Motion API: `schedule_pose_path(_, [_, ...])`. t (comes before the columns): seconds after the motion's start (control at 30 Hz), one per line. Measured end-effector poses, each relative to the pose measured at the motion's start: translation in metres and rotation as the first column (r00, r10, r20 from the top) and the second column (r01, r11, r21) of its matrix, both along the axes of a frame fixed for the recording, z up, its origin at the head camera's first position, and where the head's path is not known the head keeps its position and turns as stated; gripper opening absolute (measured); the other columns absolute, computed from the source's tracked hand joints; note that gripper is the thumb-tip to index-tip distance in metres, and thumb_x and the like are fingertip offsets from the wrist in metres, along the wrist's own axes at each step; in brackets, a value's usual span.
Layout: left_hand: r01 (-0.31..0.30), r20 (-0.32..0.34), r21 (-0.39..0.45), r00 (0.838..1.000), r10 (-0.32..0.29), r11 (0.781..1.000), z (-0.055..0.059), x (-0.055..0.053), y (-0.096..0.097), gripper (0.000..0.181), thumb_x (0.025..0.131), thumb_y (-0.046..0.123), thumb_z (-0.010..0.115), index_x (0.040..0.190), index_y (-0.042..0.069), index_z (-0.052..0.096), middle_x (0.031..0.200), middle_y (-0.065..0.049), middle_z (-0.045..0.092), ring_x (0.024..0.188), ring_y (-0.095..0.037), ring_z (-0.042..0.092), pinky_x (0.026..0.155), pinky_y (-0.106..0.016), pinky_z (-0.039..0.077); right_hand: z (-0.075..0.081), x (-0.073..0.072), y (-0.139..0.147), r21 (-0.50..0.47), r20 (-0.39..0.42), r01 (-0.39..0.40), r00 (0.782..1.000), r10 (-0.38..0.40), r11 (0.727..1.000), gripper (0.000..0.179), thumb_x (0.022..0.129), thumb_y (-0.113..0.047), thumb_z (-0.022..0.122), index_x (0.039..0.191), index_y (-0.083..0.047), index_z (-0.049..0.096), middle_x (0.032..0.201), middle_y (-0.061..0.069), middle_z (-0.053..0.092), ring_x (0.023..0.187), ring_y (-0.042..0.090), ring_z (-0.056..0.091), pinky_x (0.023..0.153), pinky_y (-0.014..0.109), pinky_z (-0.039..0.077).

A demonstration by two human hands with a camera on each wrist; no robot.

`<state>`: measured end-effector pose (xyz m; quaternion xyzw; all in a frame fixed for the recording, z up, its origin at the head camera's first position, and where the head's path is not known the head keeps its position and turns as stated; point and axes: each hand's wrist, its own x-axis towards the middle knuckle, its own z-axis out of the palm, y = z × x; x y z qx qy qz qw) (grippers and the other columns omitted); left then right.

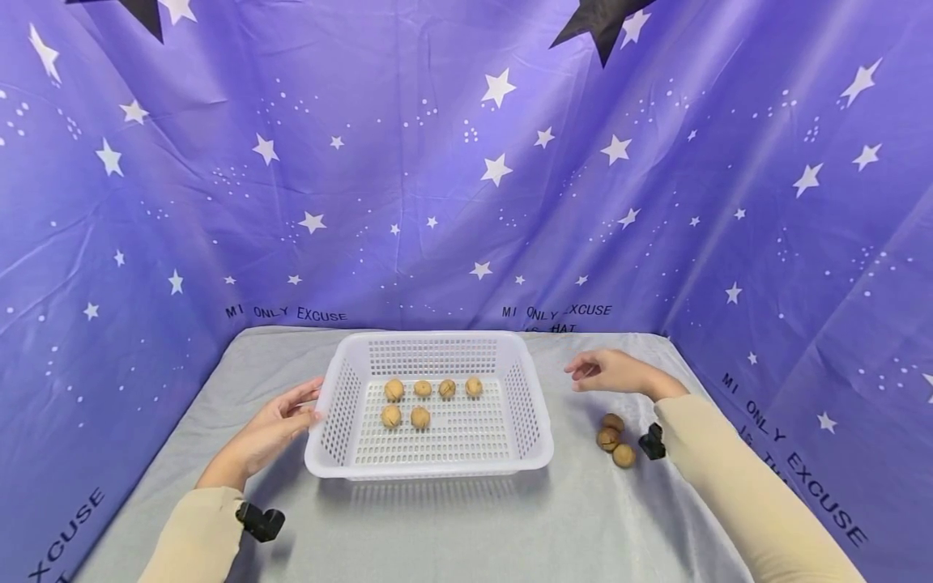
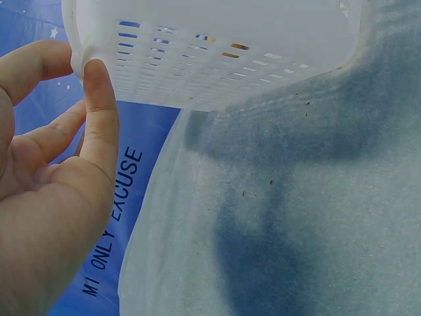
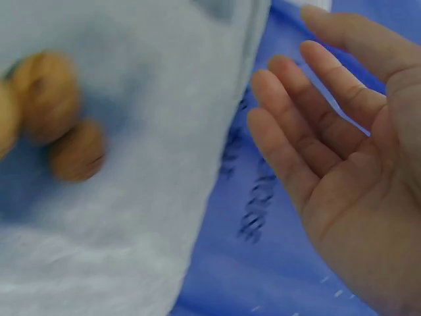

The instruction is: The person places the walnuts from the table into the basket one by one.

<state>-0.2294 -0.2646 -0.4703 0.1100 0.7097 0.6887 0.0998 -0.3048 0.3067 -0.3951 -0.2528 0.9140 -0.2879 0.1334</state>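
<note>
A white plastic basket (image 1: 430, 471) with slotted walls stands mid-table and holds several walnuts (image 1: 419, 418) in two rows, the back row longer. My left hand (image 1: 270, 429) pinches the basket's left rim between thumb and fingers; the left wrist view shows the thumb (image 2: 100, 99) on the rim's outer side. To the right of the basket, my right hand (image 1: 608, 372) hangs over the table with loosely bent fingers and an empty palm (image 3: 355, 191). Three loose walnuts (image 1: 608, 439) lie in a cluster on the cloth, nearer the front than this hand.
A grey cloth (image 1: 452, 534) covers the table. Purple star-printed curtains (image 1: 408, 162) close off the back and both sides. A black wrist camera (image 1: 260, 522) sits on the left sleeve, another camera (image 1: 652, 442) on the right one, close beside the loose walnuts.
</note>
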Motion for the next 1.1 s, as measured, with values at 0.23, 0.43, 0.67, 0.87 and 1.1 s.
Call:
schedule_pose_path(0.23, [-0.003, 0.003, -0.001, 1.000, 0.003, 1.000, -0.001, -0.001, 0.000, 0.073, 0.095, -0.003, 0.060, 0.156, -0.007, 0.020, 0.147, -0.030, 0.033, 0.110, -0.011, 0.058, 0.093, -0.026, 0.050, -0.030, 0.012, 0.038, -0.008, 0.087, 0.035, 0.996, -0.034, 0.999, 0.035, 0.091, -0.014, 0.069, 0.118, 0.008, 0.065, 0.110, 0.019, 0.069, 0.102, 0.028, 0.064, 0.089, 0.041, 0.052])
schedule_pose_path(0.43, [0.000, 0.002, -0.001, 1.000, 0.000, 1.000, 0.000, -0.002, -0.001, 0.073, 0.095, -0.003, 0.060, 0.156, -0.007, 0.020, 0.148, -0.031, 0.031, 0.109, -0.010, 0.057, 0.093, -0.025, 0.050, -0.046, 0.022, 0.058, 0.007, 0.196, 0.081, 0.977, -0.081, 0.997, 0.036, 0.091, -0.016, 0.069, 0.118, 0.007, 0.065, 0.109, 0.013, 0.069, 0.097, 0.021, 0.060, 0.085, 0.039, 0.048])
schedule_pose_path(0.67, [-0.007, 0.001, -0.006, 1.000, 0.007, 1.000, -0.001, -0.002, -0.001, 0.073, 0.095, -0.002, 0.061, 0.156, -0.006, 0.021, 0.148, -0.030, 0.033, 0.108, -0.011, 0.057, 0.092, -0.026, 0.050, -0.058, 0.024, 0.071, -0.023, 0.177, 0.084, 0.981, -0.079, 0.996, 0.037, 0.092, -0.013, 0.069, 0.122, 0.008, 0.064, 0.116, 0.020, 0.065, 0.106, 0.032, 0.060, 0.085, 0.039, 0.048])
schedule_pose_path(0.87, [-0.007, 0.002, -0.003, 1.000, 0.007, 1.000, 0.000, -0.001, 0.001, 0.073, 0.095, -0.002, 0.061, 0.156, -0.006, 0.022, 0.147, -0.030, 0.033, 0.109, -0.011, 0.057, 0.092, -0.025, 0.050, -0.066, 0.023, 0.076, -0.071, 0.143, 0.070, 0.988, -0.059, 0.995, 0.036, 0.090, -0.009, 0.071, 0.119, 0.011, 0.062, 0.109, 0.020, 0.067, 0.098, 0.026, 0.060, 0.079, 0.032, 0.048])
schedule_pose_path(1.1, [-0.017, 0.002, -0.003, 1.000, 0.017, 1.000, 0.000, 0.000, 0.001, 0.073, 0.094, -0.002, 0.062, 0.155, -0.007, 0.022, 0.146, -0.029, 0.035, 0.108, -0.010, 0.057, 0.091, -0.024, 0.050, -0.055, 0.020, 0.074, -0.091, 0.086, 0.071, 0.994, -0.063, 0.993, 0.039, 0.092, -0.011, 0.067, 0.123, 0.013, 0.060, 0.102, 0.014, 0.069, 0.090, 0.018, 0.060, 0.074, 0.031, 0.050])
